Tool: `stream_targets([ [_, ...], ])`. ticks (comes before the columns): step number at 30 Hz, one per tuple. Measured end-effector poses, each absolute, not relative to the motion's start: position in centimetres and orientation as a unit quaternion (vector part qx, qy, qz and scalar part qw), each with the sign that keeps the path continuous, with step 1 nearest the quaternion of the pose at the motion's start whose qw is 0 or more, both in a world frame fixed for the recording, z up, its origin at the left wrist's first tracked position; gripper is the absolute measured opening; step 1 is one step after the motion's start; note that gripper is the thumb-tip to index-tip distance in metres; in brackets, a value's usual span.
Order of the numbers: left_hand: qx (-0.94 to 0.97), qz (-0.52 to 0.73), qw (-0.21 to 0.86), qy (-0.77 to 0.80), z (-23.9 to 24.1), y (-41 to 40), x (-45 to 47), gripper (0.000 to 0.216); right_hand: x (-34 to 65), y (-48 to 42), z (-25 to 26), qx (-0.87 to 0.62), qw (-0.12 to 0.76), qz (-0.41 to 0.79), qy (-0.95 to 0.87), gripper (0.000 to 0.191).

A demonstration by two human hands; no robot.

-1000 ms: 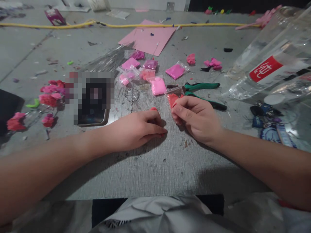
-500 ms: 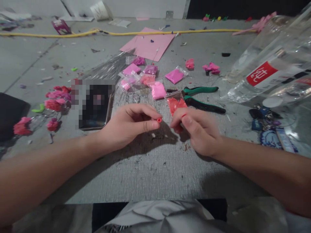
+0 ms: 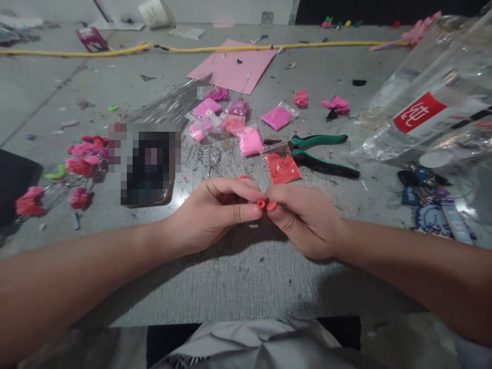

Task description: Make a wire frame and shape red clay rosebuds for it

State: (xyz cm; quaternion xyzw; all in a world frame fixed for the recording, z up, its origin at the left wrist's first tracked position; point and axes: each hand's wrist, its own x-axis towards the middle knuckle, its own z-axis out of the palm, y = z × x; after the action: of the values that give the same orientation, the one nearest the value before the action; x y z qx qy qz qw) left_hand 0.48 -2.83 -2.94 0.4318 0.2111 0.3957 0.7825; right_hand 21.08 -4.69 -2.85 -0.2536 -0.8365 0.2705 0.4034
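Observation:
Between the thumb and forefinger of my left hand (image 3: 219, 212) is a small rolled piece of red clay (image 3: 261, 204), its spiral end facing me. My right hand (image 3: 307, 215) pinches a flat red clay disc (image 3: 271, 206) close beside the roll. The fingertips of both hands meet or nearly meet above the table. Just beyond them lies a bag of red-orange clay (image 3: 282, 168), with green-handled pliers (image 3: 323, 154) behind it on the right. A bag of pink clay (image 3: 250, 141) and a wire ring (image 3: 209, 156) rest past my left hand.
A phone (image 3: 167, 197), partly blurred out, lies left of my hands, near red and pink clay flowers (image 3: 82, 159). Plastic bottles (image 3: 407, 128) lean at the right above keychains (image 3: 434, 215). Thin wires (image 3: 165, 102), pink paper (image 3: 230, 66) and a yellow cable (image 3: 300, 46) are farther back.
My right hand has moved left and slightly down, bringing the clay disc beside the roll. My left hand has shifted a little right and down, still holding the roll.

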Motion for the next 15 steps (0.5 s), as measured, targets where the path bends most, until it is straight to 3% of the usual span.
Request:
stream_targets([
  [15, 0.423, 0.399, 0.787, 0.205, -3.21, -2.7, 0.47, 0.015, 21.21, -4.67, -2.87, -0.247, 0.402, 0.258, -0.843, 0.029],
])
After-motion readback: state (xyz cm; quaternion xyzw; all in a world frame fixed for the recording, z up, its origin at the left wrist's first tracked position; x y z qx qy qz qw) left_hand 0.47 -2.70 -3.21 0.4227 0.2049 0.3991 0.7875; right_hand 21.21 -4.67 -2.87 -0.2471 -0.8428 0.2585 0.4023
